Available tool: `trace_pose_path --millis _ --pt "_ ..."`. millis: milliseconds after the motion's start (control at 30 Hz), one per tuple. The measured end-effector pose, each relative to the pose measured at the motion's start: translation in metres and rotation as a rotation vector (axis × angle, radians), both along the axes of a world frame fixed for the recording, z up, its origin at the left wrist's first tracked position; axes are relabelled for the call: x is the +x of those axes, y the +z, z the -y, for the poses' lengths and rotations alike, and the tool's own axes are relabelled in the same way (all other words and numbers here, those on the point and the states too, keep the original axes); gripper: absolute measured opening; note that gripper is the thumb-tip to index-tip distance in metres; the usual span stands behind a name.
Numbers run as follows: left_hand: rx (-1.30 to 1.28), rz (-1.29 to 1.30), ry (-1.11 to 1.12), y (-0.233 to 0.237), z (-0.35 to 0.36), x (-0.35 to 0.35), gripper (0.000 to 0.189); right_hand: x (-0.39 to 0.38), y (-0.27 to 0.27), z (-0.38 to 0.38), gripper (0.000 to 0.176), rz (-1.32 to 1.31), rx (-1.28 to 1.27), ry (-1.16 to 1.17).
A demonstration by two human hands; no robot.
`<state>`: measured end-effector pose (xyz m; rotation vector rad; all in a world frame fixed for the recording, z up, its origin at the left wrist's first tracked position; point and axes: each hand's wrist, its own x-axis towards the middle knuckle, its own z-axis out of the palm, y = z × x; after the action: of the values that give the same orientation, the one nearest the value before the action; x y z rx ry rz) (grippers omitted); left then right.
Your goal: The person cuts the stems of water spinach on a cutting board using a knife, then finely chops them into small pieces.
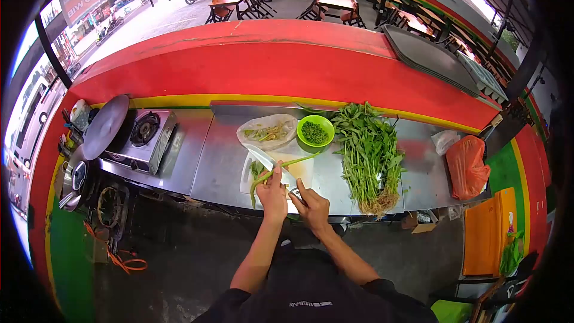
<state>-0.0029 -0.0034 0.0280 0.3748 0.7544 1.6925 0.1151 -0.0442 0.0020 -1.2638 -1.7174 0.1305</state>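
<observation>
My left hand (274, 196) is closed around a long, thin green stalk (297, 160) that curves across the cutting board. In my right hand (312, 207) is the handle of a knife (263, 157), its broad blade pointing up and left, crossing the stalk in this view. Beneath both lies a white cutting board (304, 172), with some green pieces (257, 168) at its left. Behind the board stands a bright green bowl (330, 127) of finely chopped greens (314, 133). Beside it, a clear plastic bag (246, 126) holds pale green trimmings (268, 134).
A big bundle of leafy greens with roots (369, 158) lies right of the board on the steel counter (209, 167). Farther right sits a red plastic bag (468, 167). At left are a gas stove (143, 143) and a large round lid (106, 127). A red wall (251, 63) rises behind.
</observation>
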Motion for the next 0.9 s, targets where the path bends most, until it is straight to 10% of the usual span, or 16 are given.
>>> trace_pose_path --millis 900 --pt "0.026 0.024 0.025 -0.002 0.004 0.002 0.019 0.001 -0.002 0.004 0.054 0.006 -0.011 0.001"
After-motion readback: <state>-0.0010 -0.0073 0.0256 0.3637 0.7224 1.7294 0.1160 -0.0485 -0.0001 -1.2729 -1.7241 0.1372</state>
